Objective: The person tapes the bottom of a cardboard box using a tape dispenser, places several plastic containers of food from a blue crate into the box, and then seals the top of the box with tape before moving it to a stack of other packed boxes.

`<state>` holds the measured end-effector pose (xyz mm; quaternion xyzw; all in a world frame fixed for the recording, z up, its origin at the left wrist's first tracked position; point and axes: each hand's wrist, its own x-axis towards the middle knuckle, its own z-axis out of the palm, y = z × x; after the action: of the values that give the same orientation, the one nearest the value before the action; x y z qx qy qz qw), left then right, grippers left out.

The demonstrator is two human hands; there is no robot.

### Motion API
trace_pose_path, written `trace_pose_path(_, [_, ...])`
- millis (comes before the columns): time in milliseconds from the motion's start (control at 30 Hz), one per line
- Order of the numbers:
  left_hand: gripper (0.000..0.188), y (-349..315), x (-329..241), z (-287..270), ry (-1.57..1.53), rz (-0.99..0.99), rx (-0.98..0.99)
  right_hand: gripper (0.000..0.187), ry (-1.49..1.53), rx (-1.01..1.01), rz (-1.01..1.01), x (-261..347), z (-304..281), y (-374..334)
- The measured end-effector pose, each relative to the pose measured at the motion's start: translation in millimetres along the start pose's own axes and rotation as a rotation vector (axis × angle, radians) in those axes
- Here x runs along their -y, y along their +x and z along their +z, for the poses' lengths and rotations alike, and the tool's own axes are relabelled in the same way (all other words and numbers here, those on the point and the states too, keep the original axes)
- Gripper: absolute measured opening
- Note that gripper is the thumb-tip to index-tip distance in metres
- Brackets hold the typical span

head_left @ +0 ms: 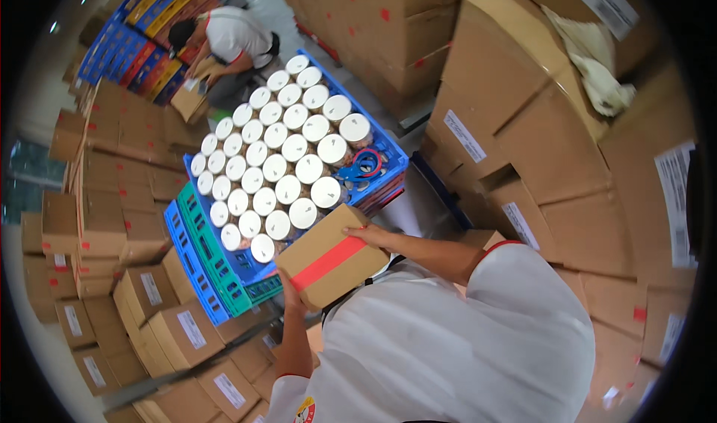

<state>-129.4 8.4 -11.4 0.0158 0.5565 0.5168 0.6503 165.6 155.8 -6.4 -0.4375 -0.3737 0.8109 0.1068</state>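
Observation:
I hold a closed cardboard box (348, 273) in front of my body, with a red tape strip running along its top. My left hand (290, 291) grips its left end, while my right hand (367, 235) is on the far right part, fingers over the top by the tape's end. Just beyond the box, a blue crate (387, 148) is filled with rows of upright jars (296, 115) with white lids. A blue tape dispenser (351, 173) with a red roll lies at the crate's right side, next to the jars.
Beneath the blue crate are more crates, one of them green (216, 247). Stacked cartons (112, 176) stand at the left, and larger cartons (553, 154) rise at the right with a white cloth (597, 72) on them. A co-worker (237, 38) bends over a box near colourful crates (142, 53).

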Motion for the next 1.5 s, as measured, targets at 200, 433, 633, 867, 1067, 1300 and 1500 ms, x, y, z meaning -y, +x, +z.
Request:
trace_pose_path(200, [0.091, 15, -7, -20, 0.254, 0.108, -0.188, 0.1, -0.613, -0.8, -0.18, -32, 15, 20])
trace_pose_path(433, [0.105, -14, -39, -1, 0.37, -0.13, 0.275, 0.102, -0.517, -0.887, -0.197, -46, 88, -49])
trace_pose_path(633, [0.074, -104, -42, 32, 0.569, -0.03, 0.394, 0.116, -0.316, -1.054, -0.125, -100, 160, -135])
trace_pose_path(867, [0.058, -128, 16, 42, 0.732, -0.176, 0.678, 0.118, -0.043, -1.294, -0.038, -205, 216, -214])
trace_pose_path(1067, [0.053, -168, 111, 48, 0.872, -0.21, 0.802, 0.11, 0.068, -1.459, 0.057, -293, 237, -311])
trace_pose_path(1300, [0.061, -324, 212, 97, 1.106, 0.002, 0.965, 0.112, 0.194, -1.625, 0.079, -360, 282, -489])
trace_pose_path(1500, [0.094, -482, 280, 176, 1.102, 0.363, 1.444, 0.109, 0.022, -2.073, -0.127, -426, 301, -629])
